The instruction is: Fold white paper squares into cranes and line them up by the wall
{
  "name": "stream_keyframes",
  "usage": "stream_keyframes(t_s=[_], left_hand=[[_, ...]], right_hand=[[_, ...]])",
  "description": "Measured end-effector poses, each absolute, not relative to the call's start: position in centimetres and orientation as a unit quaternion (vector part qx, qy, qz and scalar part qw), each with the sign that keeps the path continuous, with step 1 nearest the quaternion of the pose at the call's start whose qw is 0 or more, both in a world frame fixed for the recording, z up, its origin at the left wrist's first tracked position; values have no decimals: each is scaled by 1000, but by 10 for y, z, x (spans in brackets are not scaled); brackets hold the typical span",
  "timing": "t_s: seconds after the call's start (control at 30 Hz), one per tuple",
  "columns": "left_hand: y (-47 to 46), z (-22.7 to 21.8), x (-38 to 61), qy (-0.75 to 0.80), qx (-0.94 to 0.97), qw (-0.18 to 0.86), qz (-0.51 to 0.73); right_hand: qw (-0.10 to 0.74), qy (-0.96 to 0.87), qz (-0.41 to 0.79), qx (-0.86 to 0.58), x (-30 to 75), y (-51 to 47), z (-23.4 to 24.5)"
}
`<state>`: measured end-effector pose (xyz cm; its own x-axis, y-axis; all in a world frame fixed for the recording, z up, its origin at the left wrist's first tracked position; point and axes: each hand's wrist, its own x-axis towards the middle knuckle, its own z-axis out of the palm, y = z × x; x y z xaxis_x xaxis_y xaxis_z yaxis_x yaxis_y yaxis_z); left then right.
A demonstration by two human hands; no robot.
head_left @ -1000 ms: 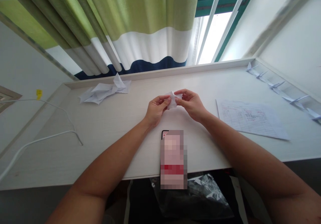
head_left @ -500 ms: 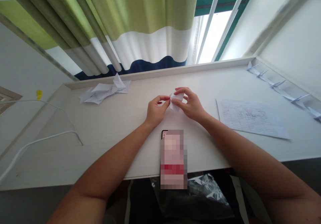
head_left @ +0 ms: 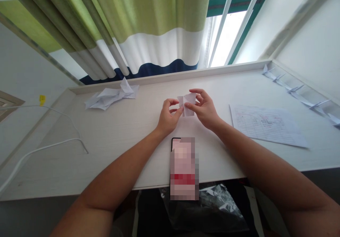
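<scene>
**Inspection: folded white paper pinched between both hands**

Your left hand and your right hand are each partly closed, pinching the folded white paper from either side between thumb and fingers. The paper stands between them, held above the pale wood-grain surface. Directly nearer you than your hands lies a phone, pixelated, at the near edge. Below that edge sits a plastic bag. Left of your left hand lies a loose heap of white paper, with a white cable farther left. Right of your right hand lies a lined sheet with red and dark marks, and beyond it paper cranes stand along the ledge. Past your hands hang a green, white and navy curtain and a bright window.
</scene>
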<state>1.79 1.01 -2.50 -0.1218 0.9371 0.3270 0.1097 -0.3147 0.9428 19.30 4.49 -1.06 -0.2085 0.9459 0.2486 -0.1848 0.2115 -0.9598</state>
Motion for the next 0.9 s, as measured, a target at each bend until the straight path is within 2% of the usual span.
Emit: stream_keyframes(t_s=[0.07, 0.23, 0.4, 0.53, 0.9], left_hand=[[10, -22, 17, 456, 547, 379, 592], [8, -14, 18, 371, 492, 525, 586], [13, -17, 16, 365, 442, 528, 627], [18, -18, 10, 366, 396, 532, 653], [20, -13, 6, 360, 372, 588, 621]], right_hand=[[539, -540, 559, -325, 195, 47, -10], [540, -519, 579, -322, 199, 50, -8], [507, -525, 606, -316, 200, 49, -5], [520, -522, 597, -317, 200, 49, -2], [505, -543, 596, -309, 202, 47, 2]])
